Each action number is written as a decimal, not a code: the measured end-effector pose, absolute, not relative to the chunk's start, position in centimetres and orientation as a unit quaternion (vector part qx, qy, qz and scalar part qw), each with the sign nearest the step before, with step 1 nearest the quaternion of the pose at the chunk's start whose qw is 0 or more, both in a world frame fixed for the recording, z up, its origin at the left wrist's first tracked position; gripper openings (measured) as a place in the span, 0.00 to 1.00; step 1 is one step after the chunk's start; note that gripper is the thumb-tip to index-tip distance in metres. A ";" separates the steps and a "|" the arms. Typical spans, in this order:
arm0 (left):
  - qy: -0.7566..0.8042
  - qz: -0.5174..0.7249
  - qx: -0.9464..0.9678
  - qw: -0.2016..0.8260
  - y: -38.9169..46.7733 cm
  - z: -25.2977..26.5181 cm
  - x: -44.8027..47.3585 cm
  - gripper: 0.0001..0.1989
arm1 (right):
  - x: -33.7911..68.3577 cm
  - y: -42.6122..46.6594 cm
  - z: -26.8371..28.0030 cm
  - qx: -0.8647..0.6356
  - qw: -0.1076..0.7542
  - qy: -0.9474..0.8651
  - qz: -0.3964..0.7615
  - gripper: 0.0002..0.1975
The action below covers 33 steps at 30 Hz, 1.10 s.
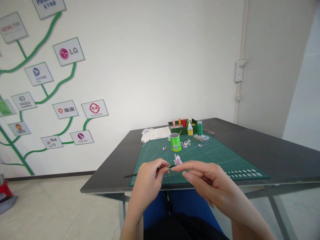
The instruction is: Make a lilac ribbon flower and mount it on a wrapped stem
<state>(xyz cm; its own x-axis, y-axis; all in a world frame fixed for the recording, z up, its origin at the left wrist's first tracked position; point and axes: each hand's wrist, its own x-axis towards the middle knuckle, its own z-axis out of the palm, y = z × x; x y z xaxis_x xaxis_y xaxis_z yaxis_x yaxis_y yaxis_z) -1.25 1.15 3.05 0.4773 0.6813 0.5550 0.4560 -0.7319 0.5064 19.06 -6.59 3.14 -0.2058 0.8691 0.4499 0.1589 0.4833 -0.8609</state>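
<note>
My left hand (150, 178) pinches a thin dark stick (131, 175) between thumb and fingertips. The stick's tail sticks out to the left over the mat edge. At its right end sits a pale purple flower (177, 160), just above the fingers. My right hand (208, 178) is stretched out from the right, thumb and index apart. Its index fingertip lies close to the stick just below the flower; whether it touches cannot be made out. Beyond the hands stands a green can (176, 143) with a thin stick leaning in it.
A green cutting mat (157, 155) covers part of the black table (113, 160). Farther back are a box of thread spools (183, 130), a glue bottle (190, 129), a green spool (199, 128), white rings (186, 143), tweezers (208, 131) and white cloth or paper (156, 134).
</note>
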 end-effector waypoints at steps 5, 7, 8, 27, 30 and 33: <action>0.297 0.310 0.887 0.172 0.6 3.7 -1.6 0.11 | 20.5 -6.1 3.0 -0.369 0.544 -0.685 0.315 0.22; 0.263 0.284 0.901 0.198 0.3 3.8 -1.6 0.11 | 20.9 -5.6 2.8 -0.374 0.550 -0.681 0.307 0.22; 0.243 0.276 0.905 0.213 0.2 3.9 -1.7 0.11 | 21.0 -5.2 2.6 -0.374 0.552 -0.678 0.307 0.22; 0.294 0.523 0.777 0.190 1.1 3.7 -2.0 0.07 | 21.1 -2.4 0.7 -0.392 0.357 -0.759 0.378 0.19; 0.308 0.520 0.778 0.175 1.7 3.4 -2.0 0.08 | 21.5 -2.9 0.8 -0.342 0.350 -0.774 0.402 0.20; 0.301 0.493 0.800 0.162 2.0 3.1 -1.8 0.08 | 21.7 -3.4 0.8 -0.304 0.352 -0.786 0.407 0.22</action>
